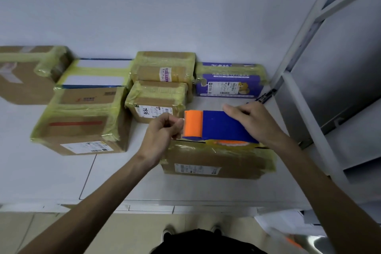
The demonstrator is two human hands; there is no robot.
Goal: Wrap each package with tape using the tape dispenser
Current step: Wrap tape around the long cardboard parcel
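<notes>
With the right grip (253, 123) clasping the tape dispenser (222, 128) atop the nearest package (216, 163), the left grip (165, 130) pinches what seems the tape end (181, 120) beside the orange roller (192, 123), to be drawn across next.

One view to work with, worn on the person's head, facing forward and tipped steeply down; the wall (165, 6) fills the top, the white table (123, 181) the middle, floor (61, 229) and shoes (168, 232) the bottom edge (that is how far down it tilts); both forearms run in from the lower corners, and the left hand (162, 130) and right hand (251, 121) meet at the tape dispenser (218, 126) just right of centre, close to the lens; wide-angle, so the packages (160, 68) fan outward and the metal frame (321, 16) on the right leans.
</notes>
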